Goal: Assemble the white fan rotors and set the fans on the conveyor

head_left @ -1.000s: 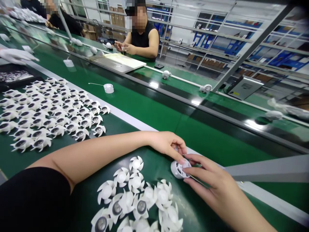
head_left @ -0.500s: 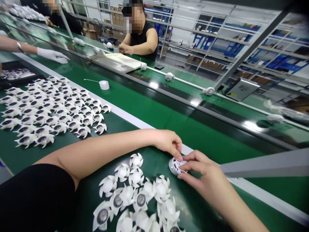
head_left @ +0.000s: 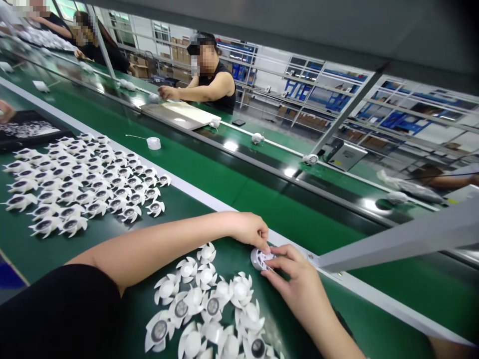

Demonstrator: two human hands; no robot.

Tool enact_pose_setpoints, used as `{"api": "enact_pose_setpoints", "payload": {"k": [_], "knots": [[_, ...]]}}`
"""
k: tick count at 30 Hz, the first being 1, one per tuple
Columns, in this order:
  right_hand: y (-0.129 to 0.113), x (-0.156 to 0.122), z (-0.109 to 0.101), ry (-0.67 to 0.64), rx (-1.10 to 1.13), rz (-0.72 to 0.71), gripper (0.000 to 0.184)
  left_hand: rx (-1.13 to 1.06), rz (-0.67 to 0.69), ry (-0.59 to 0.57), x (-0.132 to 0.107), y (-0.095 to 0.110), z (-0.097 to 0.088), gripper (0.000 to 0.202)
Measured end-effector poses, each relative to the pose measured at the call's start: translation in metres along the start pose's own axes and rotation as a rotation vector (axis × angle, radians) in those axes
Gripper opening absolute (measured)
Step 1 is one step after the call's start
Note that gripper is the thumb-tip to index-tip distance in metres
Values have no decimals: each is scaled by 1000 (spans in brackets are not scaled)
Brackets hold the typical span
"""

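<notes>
**Both hands on one fan housing**

We held a small round white plastic fan housing (head_left: pixel 261 259) at the far edge of the green worktop (head_left: pixel 123 239), just beside the pale strip that borders the conveyor belt (head_left: pixel 232 174). Our left hand (head_left: pixel 251 230) came at it from the left, its grip pressed together on the housing's top edge with the fingertips down. Our right hand (head_left: pixel 299 284) met it from the right, thumb and forefinger pinching the near side.

Just below our hands lay a loose heap of white plastic fan impellers (head_left: pixel 209 304), some showing dark metal hubs. Well apart to the left, many more impellers stood in tidy rows (head_left: pixel 82 184), next to a black tray (head_left: pixel 30 129). On the belt sat a small white round part with a thin wire (head_left: pixel 153 143). Across the line a person in a black sleeveless top (head_left: pixel 215 89) worked over a flat pale board (head_left: pixel 179 114).
</notes>
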State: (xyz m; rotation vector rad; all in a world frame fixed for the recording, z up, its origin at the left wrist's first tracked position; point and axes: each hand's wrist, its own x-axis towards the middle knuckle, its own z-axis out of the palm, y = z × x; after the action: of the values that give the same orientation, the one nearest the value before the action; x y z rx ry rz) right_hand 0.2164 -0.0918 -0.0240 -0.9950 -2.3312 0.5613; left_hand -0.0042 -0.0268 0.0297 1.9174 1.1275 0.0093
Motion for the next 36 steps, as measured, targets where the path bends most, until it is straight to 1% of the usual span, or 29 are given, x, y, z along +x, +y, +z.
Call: {"api": "enact_pose_setpoints", "payload": {"k": [5, 8, 11, 12, 13, 14, 15, 16, 18, 19, 20, 21, 22, 23, 25, 26, 27, 28, 31, 34, 36], "knots": [[-11, 4, 4, 36, 25, 45, 4, -11, 11, -30, 5, -6, 0, 38], [-14, 2, 2, 24, 22, 24, 6, 18, -8, 0, 2, -3, 0, 39], [-11, -1, -4, -74, -19, -15, 8, 106, -51, 80, -14, 4, -2, 45], [-7, -2, -6, -108, -42, -30, 9, 179, -56, 98, -21, 7, -3, 45], [-3, -2, -9, -110, -81, -42, 10, 266, -49, 94, -29, 10, -5, 44], [1, -1, -13, -67, -145, -46, 13, 346, -26, 62, -37, 14, -6, 42], [6, 0, -17, 17, -232, -40, 18, 415, 17, 3, -44, 18, -7, 40], [10, 1, -22, 127, -331, -27, 26, 439, 46, -55, -50, 23, -6, 41], [13, 3, -35, 334, -497, 11, 40, 434, 130, -142, -59, 32, -2, 55], [12, 3, -43, 377, -531, 37, 42, 445, 180, -166, -60, 35, 2, 65], [10, 3, -52, 366, -525, 76, 39, 462, 211, -198, -61, 38, 7, 72], [6, 2, -61, 301, -484, 127, 31, 485, 221, -229, -60, 40, 12, 76], [2, 1, -69, 185, -427, 190, 24, 508, 222, -256, -58, 41, 16, 76], [-1, -1, -76, 35, -373, 260, 19, 522, 219, -280, -55, 41, 20, 72], [-5, -5, -85, -288, -319, 391, 20, 507, 241, -304, -49, 38, 24, 57], [-5, -7, -87, -423, -326, 443, 21, 477, 267, -310, -47, 35, 24, 49], [-4, -8, -88, -523, -349, 484, 22, 436, 293, -318, -44, 33, 23, 42], [-2, -10, -88, -591, -375, 519, 21, 393, 313, -329, -42, 30, 21, 38], [4, -13, -86, -688, -402, 553, 18, 288, 334, -359, -38, 24, 14, 32], [4, -17, -82, -719, -337, 508, 17, 225, 344, -366, -35, 21, 9, 28], [2, -20, -78, -709, -313, 463, 19, 180, 328, -381, -33, 17, 6, 30]]}}
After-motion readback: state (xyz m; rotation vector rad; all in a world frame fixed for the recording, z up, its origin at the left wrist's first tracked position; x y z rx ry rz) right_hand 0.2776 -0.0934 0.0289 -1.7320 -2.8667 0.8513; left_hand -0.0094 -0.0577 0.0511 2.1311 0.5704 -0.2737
